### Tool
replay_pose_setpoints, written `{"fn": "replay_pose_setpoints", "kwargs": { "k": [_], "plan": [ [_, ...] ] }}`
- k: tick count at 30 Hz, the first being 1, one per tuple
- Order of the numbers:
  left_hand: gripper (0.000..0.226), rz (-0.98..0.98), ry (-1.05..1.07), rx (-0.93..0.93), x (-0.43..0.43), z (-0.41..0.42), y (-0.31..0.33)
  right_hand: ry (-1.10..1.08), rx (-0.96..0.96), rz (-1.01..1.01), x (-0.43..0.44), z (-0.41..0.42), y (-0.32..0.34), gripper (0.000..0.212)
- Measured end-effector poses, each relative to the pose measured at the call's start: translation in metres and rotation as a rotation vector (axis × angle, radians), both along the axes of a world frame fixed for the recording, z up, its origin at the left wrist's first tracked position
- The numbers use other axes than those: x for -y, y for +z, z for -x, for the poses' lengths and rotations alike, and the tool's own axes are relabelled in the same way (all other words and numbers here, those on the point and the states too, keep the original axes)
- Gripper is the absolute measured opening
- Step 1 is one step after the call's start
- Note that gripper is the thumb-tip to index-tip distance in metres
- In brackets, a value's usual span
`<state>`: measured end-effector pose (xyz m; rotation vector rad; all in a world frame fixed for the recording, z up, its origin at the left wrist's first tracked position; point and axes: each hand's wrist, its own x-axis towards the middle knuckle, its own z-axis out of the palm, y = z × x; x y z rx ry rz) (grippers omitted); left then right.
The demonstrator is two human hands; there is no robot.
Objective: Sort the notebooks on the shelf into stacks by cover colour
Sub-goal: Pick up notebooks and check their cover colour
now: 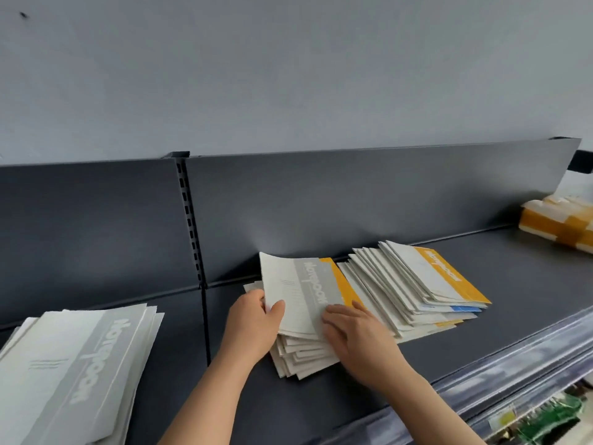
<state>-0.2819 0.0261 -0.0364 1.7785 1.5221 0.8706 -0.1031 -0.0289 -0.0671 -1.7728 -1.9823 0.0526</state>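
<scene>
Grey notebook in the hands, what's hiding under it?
A yellow-banded notebook peeks out beneath the grey-banded notebook, atop a pile of pale notebooks whose cover colours are hidden.

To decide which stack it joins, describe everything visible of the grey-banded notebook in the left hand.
The thin, pale paper notebook with a grey lettered band tops a fanned pile on the dark shelf, its far end lifted and bowed. The left hand pinches its left edge, thumb on top; the right hand rests fingers on its right edge.

Three notebook stacks (73, 364) — two hands (253, 322); one parcel (558, 220).
</scene>
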Motion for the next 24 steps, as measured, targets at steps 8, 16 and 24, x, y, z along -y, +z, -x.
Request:
{"fn": "replay_pose_setpoints", "kwargs": {
  "k": [8, 16, 24],
  "plan": [
    [0.014, 0.103, 0.170, 0.115, 0.015, -0.004, -0.002, 0.061, -0.125, -0.106, -0.007, -0.018, -0.014, 0.022],
    [0.025, 0.164, 0.247, 0.192, 0.028, -0.007, -0.006, 0.103, -0.082, -0.068, -0.007, -0.017, -0.017, 0.023],
    [0.025, 0.097, 0.250, 0.303, 0.042, -0.005, -0.005, 0.101, -0.203, -0.099, -0.008, -0.018, -0.011, 0.026]
  ]
}}
